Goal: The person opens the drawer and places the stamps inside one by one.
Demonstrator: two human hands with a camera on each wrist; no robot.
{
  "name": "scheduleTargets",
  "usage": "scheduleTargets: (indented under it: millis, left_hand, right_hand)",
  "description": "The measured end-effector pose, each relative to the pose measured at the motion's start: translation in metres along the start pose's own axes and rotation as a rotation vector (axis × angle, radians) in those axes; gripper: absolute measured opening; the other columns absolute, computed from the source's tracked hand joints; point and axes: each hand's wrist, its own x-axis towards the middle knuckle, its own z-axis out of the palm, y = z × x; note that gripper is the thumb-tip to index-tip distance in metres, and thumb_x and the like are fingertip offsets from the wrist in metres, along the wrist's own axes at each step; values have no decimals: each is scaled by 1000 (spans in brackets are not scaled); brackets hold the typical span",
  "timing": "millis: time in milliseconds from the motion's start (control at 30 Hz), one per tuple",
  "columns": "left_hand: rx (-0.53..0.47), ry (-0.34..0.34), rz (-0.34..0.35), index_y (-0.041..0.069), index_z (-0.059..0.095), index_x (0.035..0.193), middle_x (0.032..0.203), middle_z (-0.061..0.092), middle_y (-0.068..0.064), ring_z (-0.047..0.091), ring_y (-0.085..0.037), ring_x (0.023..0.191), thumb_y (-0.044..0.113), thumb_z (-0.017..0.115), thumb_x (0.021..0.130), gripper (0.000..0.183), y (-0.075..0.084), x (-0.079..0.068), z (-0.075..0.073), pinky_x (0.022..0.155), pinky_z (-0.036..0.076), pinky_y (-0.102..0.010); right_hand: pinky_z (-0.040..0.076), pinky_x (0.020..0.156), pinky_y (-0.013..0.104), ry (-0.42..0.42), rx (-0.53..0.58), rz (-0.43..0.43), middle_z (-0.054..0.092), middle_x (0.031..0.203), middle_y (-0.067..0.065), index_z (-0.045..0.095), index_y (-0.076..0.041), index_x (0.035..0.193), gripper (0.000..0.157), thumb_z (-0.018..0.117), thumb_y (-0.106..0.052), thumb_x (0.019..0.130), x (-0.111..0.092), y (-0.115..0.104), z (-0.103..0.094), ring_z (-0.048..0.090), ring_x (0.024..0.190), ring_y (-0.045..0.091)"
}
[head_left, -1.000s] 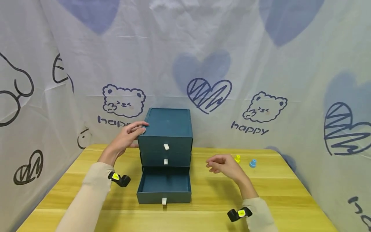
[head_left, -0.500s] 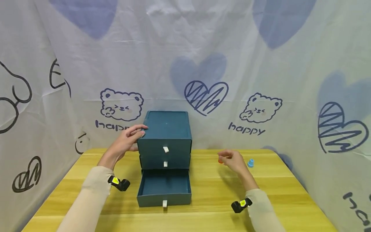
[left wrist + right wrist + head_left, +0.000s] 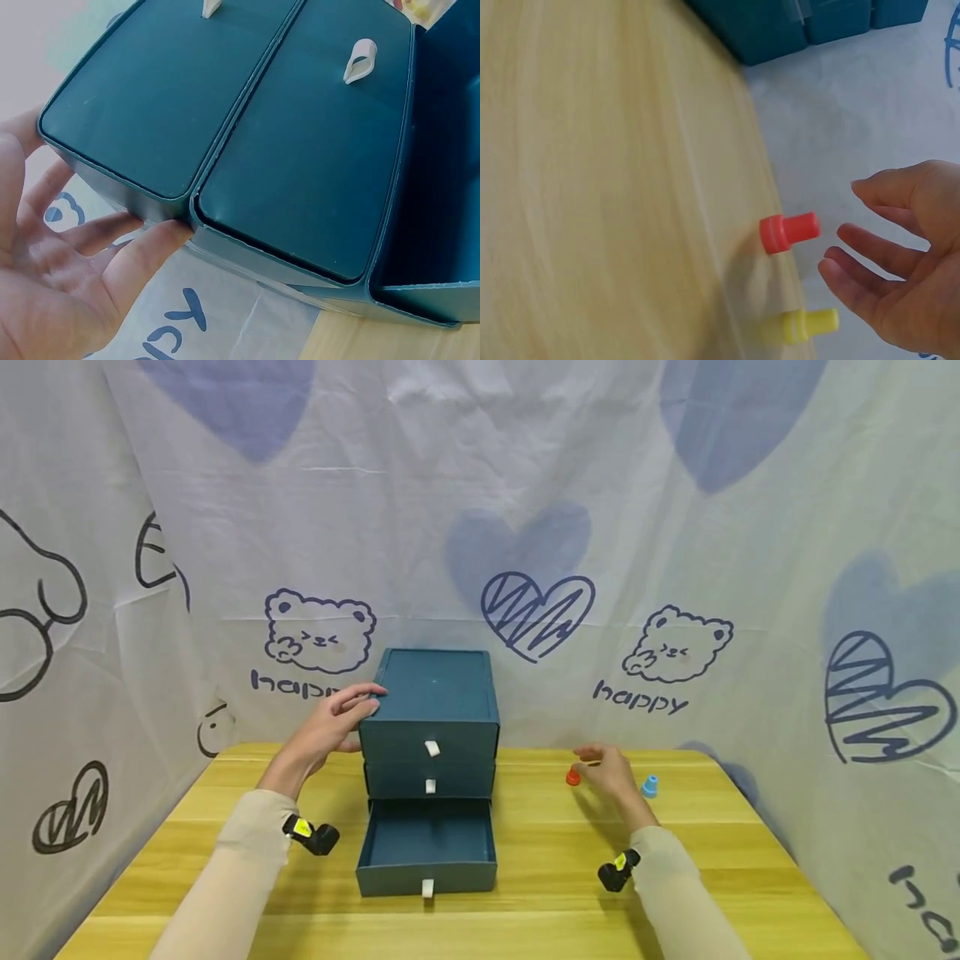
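Note:
A dark teal drawer cabinet (image 3: 435, 685) stands on the table with its bottom drawer (image 3: 427, 879) pulled out; the drawer's visible floor is bare. My left hand (image 3: 327, 724) rests against the cabinet's left side, fingertips at the top edge. In the left wrist view its fingers (image 3: 154, 247) touch the side wall without curling round it. Beside a small red stepped plastic peg (image 3: 573, 776), my right hand (image 3: 611, 777) has its fingers spread. The right wrist view shows a gap between these fingertips and the red peg (image 3: 789, 231). Below it is a matching yellow peg (image 3: 810, 325), hidden in the head view.
A light blue peg (image 3: 650, 787) stands right of my right hand. Behind the wooden table (image 3: 555, 893) hangs a white cloth (image 3: 420, 510) printed with hearts and bears. White pull tabs (image 3: 431, 748) stick out from the drawer fronts.
My right hand has moved right and slightly back, and the red peg has come into sight beside its fingers. The yellow peg is now covered in the head view. My left hand stays put.

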Motion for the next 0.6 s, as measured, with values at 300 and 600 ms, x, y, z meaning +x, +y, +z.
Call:
scheduleTargets:
  millis: [300,600]
  left_hand:
    - [-12,6,-1,14,46,152,172,21,-16,20,-44,158,43,52,108,53,-1,0,1,107,46,-69]
    - [-23,14,-12,15,47,151,173,19,-14,24,-47,156,43,54,107,53,-1,0,0,107,48,-66]
  right_hand:
    - [55,103,55,3,19,45,64,135,30,65,4,130,36,68,-8,97,6,13,11,64,121,48]
    - [58,99,50,4,25,44,66,131,31,64,6,130,38,69,-4,94,10,12,17,65,121,48]
